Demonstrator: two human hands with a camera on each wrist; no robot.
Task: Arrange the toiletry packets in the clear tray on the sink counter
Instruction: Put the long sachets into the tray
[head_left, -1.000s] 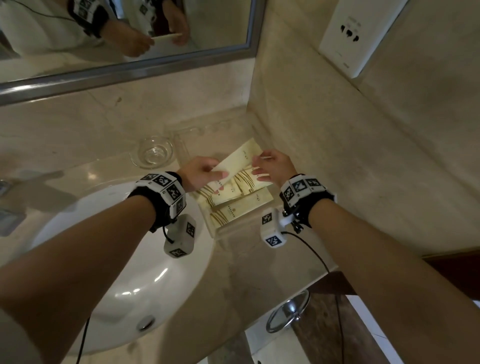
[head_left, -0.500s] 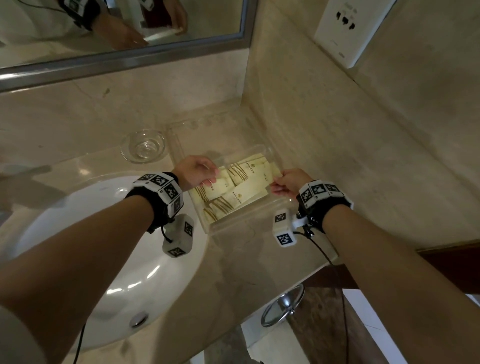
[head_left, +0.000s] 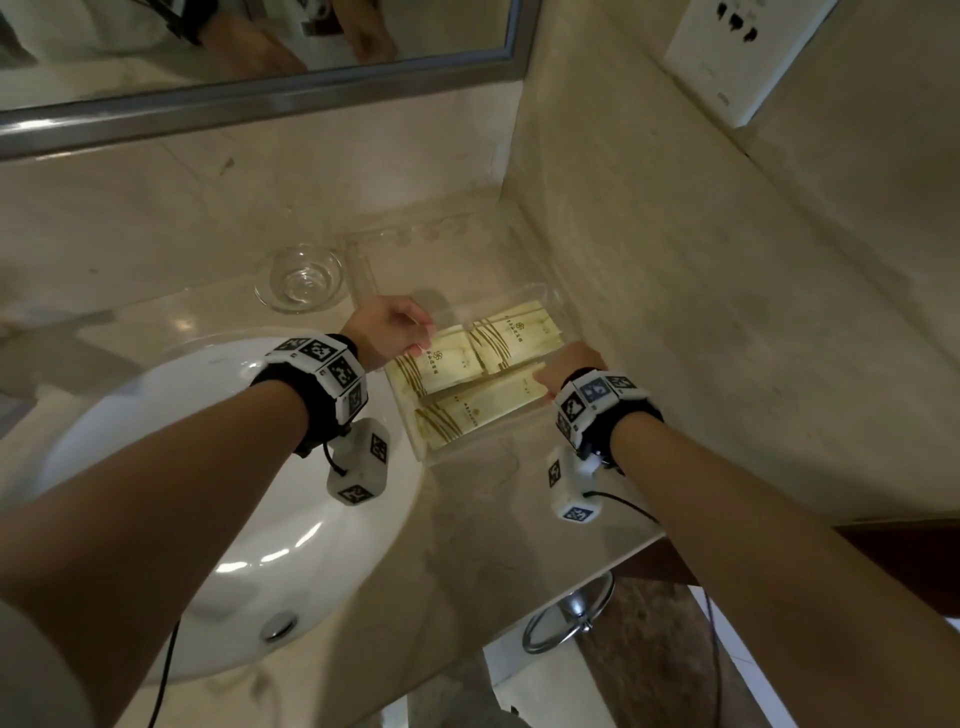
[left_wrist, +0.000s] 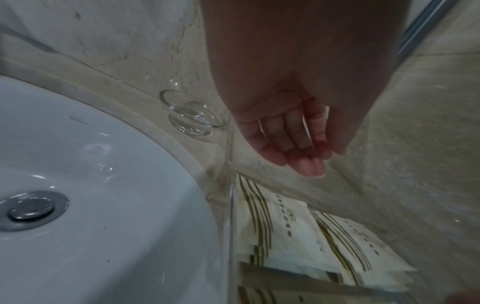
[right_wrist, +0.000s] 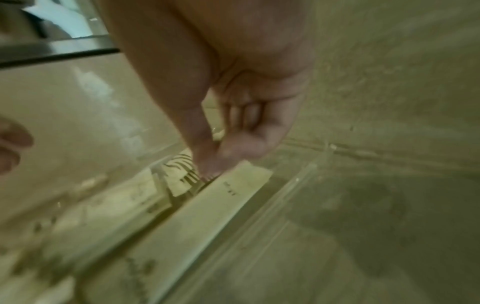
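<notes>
A clear tray (head_left: 470, 451) stands on the counter in the corner, between the basin and the side wall. Cream packets with gold stripes lie flat in it: two short ones (head_left: 451, 364) (head_left: 519, 335) in the far row and a long packet (head_left: 483, 408) in the near row. My left hand (head_left: 389, 327) hovers over the tray's far left corner, fingers (left_wrist: 306, 158) loosely curled and holding nothing. My right hand (head_left: 569, 366) is at the tray's right end. Its thumb and curled fingers (right_wrist: 207, 164) pinch the long packet's (right_wrist: 197, 216) right end; this view is blurred.
A small glass dish (head_left: 300, 280) sits left of the tray, behind the white basin (head_left: 208, 493) with its drain (head_left: 279, 626). A flat clear stand (head_left: 415, 234) lies behind the tray. The marble side wall (head_left: 675, 312) rises close on the right. A chrome ring (head_left: 569, 618) hangs below the counter edge.
The packet both hands held above the tray now lies in it. My left hand let go and drew back to the far left corner. My right hand moved to the long packet's end.
</notes>
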